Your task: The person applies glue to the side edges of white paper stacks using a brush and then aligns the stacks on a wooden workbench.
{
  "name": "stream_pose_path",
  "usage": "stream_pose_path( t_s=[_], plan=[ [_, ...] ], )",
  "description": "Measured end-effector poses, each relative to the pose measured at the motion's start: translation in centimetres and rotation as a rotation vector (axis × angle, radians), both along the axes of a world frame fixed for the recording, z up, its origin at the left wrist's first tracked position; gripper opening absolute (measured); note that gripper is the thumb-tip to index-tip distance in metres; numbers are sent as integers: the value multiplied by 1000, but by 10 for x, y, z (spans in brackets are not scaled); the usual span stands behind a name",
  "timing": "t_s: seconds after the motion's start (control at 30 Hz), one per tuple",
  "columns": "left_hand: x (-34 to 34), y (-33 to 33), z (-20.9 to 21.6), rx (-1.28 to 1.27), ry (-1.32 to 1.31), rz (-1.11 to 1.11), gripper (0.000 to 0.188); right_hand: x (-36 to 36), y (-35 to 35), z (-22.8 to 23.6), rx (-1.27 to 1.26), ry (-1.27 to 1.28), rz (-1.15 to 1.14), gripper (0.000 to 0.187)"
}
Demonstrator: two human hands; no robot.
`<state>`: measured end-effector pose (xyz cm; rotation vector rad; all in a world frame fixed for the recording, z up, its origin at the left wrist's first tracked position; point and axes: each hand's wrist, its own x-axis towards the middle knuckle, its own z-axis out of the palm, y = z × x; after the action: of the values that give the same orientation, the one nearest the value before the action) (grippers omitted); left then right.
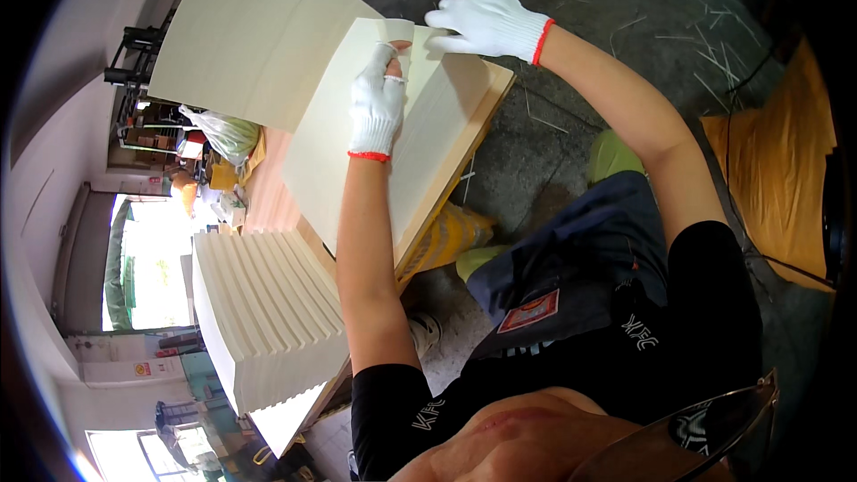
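Note:
My left hand [378, 103] wears a white knitted glove with a red cuff, with bare finger ends showing. Its fingers close on the far edge of a large cream sheet [326, 116], which curls up over the fingertips. To the right, my right hand [489, 22], gloved the same way, hovers close to the far corner of the sheets. Thumb and fingers stand apart there, with nothing visible between them. Beneath both hands lies a cream sheet surface [437, 116] on a wooden board [498, 89]. Whether it is one sheet or several I cannot tell.
A large pale panel [259, 27] rises at the far left. Nearer, a thick stack of cream sheets [277, 321] sits in offset bundles. An orange-yellow sack [777, 170] stands at the right. Thin strips [714, 62] litter the dark floor. A yellow bag [451, 236] is under the table edge.

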<state>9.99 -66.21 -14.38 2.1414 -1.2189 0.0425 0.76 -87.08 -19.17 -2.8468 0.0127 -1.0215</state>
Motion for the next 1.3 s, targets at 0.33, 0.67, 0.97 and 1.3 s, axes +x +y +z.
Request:
stream_pose_path(
  t_s=[0.33, 0.67, 0.97, 1.3],
  plan=[
    [6, 1, -3, -35, 5, -93, 25, 17, 32, -3, 807, -40, 49, 46],
    [15, -1, -11, -2, 112, -64, 35, 21, 39, -16, 827, -216, 60, 47],
    [18, -1, -15, -119, -146, -119, 30, 13, 44, -5, 806, -121, -11, 49],
    [3, -1, -1, 64, 47, -48, 35, 19, 42, -14, 795, -191, 25, 42]
  ],
)
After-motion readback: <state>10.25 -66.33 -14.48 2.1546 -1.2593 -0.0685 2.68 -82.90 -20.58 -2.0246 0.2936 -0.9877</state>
